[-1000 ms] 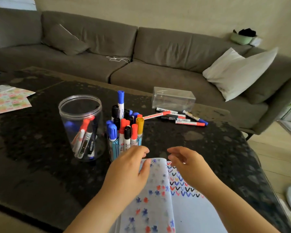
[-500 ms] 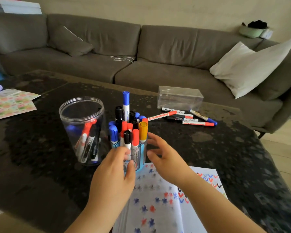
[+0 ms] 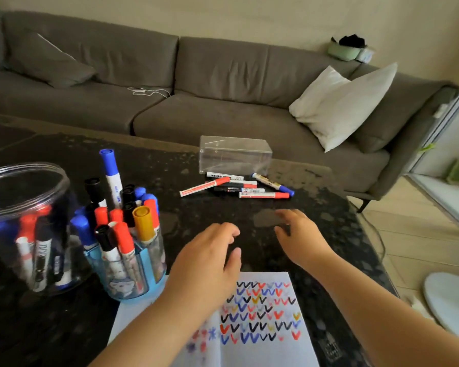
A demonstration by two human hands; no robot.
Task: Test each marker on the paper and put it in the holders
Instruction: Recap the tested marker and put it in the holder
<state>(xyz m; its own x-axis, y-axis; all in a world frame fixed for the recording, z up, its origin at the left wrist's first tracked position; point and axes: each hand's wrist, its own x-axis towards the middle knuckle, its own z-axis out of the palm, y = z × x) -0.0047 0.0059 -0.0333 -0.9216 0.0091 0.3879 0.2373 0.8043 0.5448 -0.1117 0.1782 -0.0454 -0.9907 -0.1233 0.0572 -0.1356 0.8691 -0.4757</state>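
Observation:
Both my hands hover over the dark table just beyond the paper (image 3: 260, 313), which carries rows of coloured check marks. My left hand (image 3: 210, 258) has loosely bent fingers and holds nothing. My right hand (image 3: 300, 237) is spread and empty, reaching toward the loose markers (image 3: 236, 188) that lie in a small pile further back. A blue holder (image 3: 133, 274) at the left is packed with upright red, blue, black and yellow markers. Beside it stands a clear round jar (image 3: 24, 229) with several markers inside.
A clear plastic box (image 3: 235, 154) sits behind the loose markers. A grey sofa (image 3: 196, 102) with a white cushion (image 3: 342, 102) runs behind the table. The table's right edge drops to a wooden floor (image 3: 408, 234) with a cable.
Both hands have left the blue holder and moved right and forward, toward the loose markers. The paper now lies flat with the check-mark page up. The view has shifted right.

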